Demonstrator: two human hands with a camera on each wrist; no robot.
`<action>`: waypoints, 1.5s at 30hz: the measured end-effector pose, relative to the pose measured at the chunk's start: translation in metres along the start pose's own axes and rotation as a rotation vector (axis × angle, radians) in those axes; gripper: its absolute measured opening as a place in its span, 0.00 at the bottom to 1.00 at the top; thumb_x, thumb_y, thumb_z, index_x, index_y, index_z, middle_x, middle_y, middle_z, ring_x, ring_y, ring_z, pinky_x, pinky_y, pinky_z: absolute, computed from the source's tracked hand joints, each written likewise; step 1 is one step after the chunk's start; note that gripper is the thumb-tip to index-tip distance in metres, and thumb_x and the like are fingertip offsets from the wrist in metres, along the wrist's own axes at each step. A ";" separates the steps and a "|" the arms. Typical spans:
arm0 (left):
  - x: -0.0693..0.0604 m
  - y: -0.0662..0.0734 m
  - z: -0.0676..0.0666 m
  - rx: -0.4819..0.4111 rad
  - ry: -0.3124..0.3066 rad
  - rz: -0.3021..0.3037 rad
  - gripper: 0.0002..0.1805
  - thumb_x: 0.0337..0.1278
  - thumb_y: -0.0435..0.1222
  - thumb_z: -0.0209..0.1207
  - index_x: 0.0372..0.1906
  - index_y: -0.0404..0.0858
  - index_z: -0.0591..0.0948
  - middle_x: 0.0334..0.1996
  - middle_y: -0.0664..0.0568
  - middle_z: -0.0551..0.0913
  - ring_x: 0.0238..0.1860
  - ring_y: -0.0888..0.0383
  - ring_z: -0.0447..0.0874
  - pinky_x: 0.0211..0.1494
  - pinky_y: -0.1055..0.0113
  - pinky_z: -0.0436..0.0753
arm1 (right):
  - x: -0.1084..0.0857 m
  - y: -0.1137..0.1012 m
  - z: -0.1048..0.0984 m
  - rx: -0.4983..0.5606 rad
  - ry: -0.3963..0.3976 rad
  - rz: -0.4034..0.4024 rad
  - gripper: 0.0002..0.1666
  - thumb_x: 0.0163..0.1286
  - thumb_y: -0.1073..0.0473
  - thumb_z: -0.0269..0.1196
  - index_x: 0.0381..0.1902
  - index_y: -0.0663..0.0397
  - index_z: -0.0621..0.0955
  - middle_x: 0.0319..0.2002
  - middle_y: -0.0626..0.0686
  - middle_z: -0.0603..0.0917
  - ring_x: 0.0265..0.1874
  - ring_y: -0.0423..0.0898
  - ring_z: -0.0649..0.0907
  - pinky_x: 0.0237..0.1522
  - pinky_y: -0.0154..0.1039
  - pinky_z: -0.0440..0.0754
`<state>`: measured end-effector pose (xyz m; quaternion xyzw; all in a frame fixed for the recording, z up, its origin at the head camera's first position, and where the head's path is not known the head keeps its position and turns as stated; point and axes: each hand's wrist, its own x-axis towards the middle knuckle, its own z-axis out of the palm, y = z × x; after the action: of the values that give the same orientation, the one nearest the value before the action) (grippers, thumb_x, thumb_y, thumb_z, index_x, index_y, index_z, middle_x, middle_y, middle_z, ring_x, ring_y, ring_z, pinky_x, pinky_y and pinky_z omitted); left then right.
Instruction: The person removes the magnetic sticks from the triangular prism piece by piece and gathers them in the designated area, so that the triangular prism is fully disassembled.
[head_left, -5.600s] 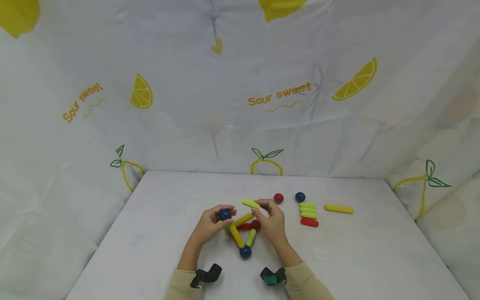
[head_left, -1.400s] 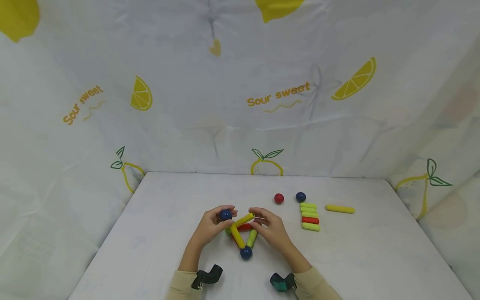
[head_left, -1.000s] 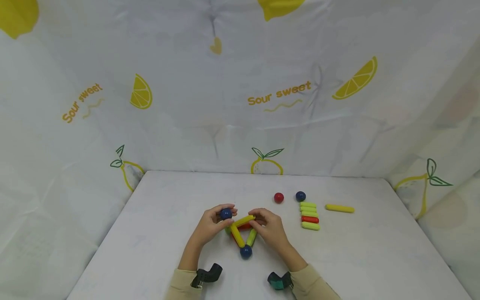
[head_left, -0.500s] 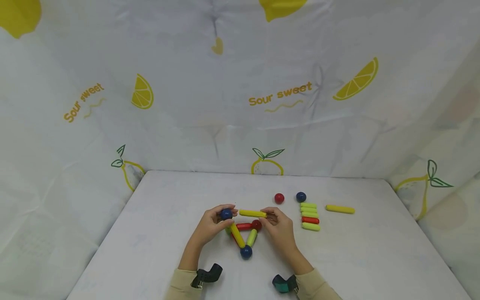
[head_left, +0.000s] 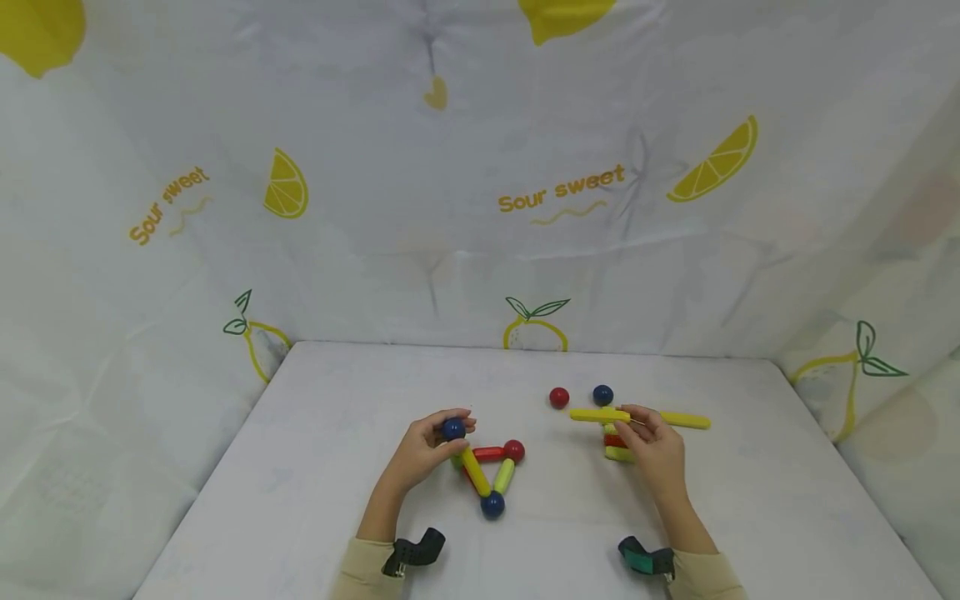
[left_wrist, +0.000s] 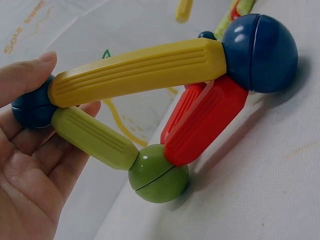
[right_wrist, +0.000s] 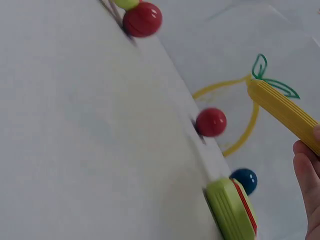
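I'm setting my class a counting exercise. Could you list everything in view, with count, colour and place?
Table: 1, white, under the pieces
Lemon-print backdrop: 1, mostly white, behind the table
Joined balls: 4 (two blue, one red, one green), centre
Joined rods: 5 (one yellow, two red, two light green), linking those balls
Loose balls: 2 (one red, one blue), further back
Row of rods: one red, at least two light green, partly hidden, by the right hand
Loose rod: 1, yellow, far right
Held rod: 1, yellow, in the right hand
Wrist cameras: 2, mainly black, one per wrist
Sleeves: 2, beige, on the forearms
Hands: 2, bare; the left hand grips a joined blue ball
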<state>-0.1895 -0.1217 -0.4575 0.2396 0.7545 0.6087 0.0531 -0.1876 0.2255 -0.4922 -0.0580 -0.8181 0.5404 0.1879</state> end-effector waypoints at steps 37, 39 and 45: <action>-0.001 0.000 0.002 0.032 0.007 -0.019 0.21 0.60 0.32 0.59 0.59 0.33 0.74 0.53 0.34 0.79 0.55 0.44 0.79 0.57 0.78 0.74 | 0.024 0.072 -0.079 -0.077 0.238 0.462 0.28 0.71 0.48 0.54 0.64 0.55 0.72 0.59 0.55 0.76 0.37 0.25 0.76 0.34 0.14 0.74; -0.001 0.000 0.002 0.030 0.008 -0.016 0.21 0.60 0.32 0.59 0.59 0.33 0.74 0.53 0.33 0.79 0.55 0.44 0.79 0.57 0.77 0.75 | 0.024 0.073 -0.078 -0.158 0.229 0.449 0.29 0.71 0.46 0.52 0.64 0.54 0.72 0.61 0.58 0.75 0.42 0.32 0.76 0.35 0.15 0.72; -0.001 -0.001 0.001 0.025 0.003 0.032 0.21 0.60 0.29 0.58 0.59 0.31 0.73 0.52 0.31 0.79 0.54 0.42 0.79 0.57 0.75 0.75 | 0.024 0.074 -0.074 -0.290 0.232 0.374 0.27 0.72 0.48 0.51 0.62 0.58 0.74 0.54 0.62 0.79 0.44 0.48 0.74 0.32 0.21 0.66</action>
<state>-0.1890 -0.1215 -0.4585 0.2510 0.7583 0.6004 0.0392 -0.1906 0.3270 -0.5278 -0.2962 -0.8350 0.4327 0.1668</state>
